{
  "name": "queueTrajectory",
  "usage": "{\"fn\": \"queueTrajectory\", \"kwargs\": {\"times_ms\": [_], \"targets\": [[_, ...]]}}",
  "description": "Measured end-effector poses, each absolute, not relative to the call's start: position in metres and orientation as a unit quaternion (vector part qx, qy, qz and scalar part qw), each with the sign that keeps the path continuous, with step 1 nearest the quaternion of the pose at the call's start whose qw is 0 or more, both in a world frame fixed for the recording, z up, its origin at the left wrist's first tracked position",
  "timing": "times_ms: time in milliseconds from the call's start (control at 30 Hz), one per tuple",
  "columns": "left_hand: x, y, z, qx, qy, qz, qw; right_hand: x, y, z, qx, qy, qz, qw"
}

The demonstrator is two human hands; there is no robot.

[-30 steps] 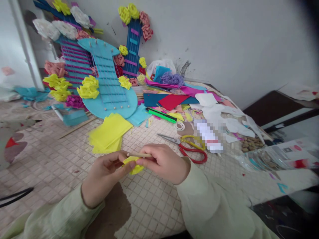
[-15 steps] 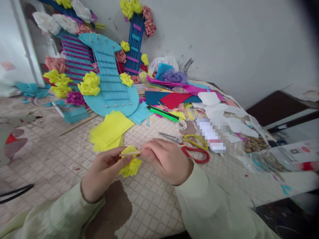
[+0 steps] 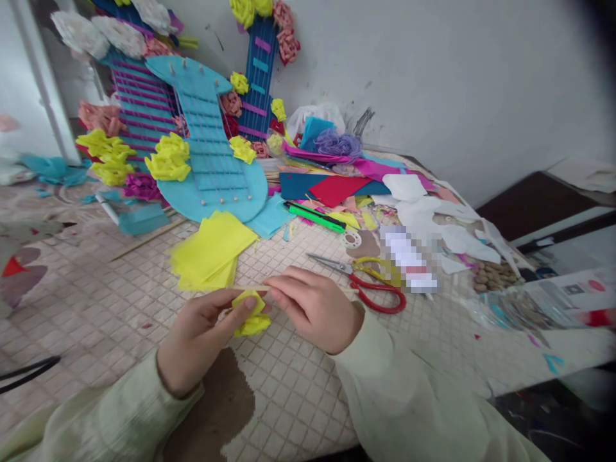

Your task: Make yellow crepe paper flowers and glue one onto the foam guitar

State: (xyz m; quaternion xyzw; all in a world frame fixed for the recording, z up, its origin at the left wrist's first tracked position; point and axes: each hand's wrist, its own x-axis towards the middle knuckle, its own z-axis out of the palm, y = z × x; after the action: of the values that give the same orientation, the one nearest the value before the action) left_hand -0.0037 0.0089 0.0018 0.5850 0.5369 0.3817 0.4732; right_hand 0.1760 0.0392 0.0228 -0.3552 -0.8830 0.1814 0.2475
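My left hand pinches a yellow crepe paper flower between thumb and fingers, with its petals hanging below the fingertips. My right hand is closed on a thin wooden stick, whose left end reaches over the top of the flower. The two hands are close together above the table. Just beyond my left hand lies a stack of yellow paper sheets. Scissors with one red and one yellow handle rest by my right hand.
A blue paper harp-like shape with strings and yellow flowers leans at the back. A green utility knife, purple yarn, a white ring and paper scraps lie behind. To the right are brown pebbles and a plastic packet.
The stick has shifted up and now lies along the flower's top edge. The flower has turned, showing a folded yellow piece at my left thumb. My right hand has moved slightly left.
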Motion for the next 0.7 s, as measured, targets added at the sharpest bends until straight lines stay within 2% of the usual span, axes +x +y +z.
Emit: {"fn": "queueTrajectory", "kwargs": {"times_ms": [233,700], "targets": [[-0.0015,0.0096,0.0021,0.587,0.529,0.393,0.471,0.1763,0.0373,0.0174,-0.330,-0.868,0.193,0.317],[-0.0050,0.0077,-0.0011,0.604,0.503,0.413,0.460,0.1779,0.0389,0.0128,-0.286,-0.869,0.243,0.324]]}}
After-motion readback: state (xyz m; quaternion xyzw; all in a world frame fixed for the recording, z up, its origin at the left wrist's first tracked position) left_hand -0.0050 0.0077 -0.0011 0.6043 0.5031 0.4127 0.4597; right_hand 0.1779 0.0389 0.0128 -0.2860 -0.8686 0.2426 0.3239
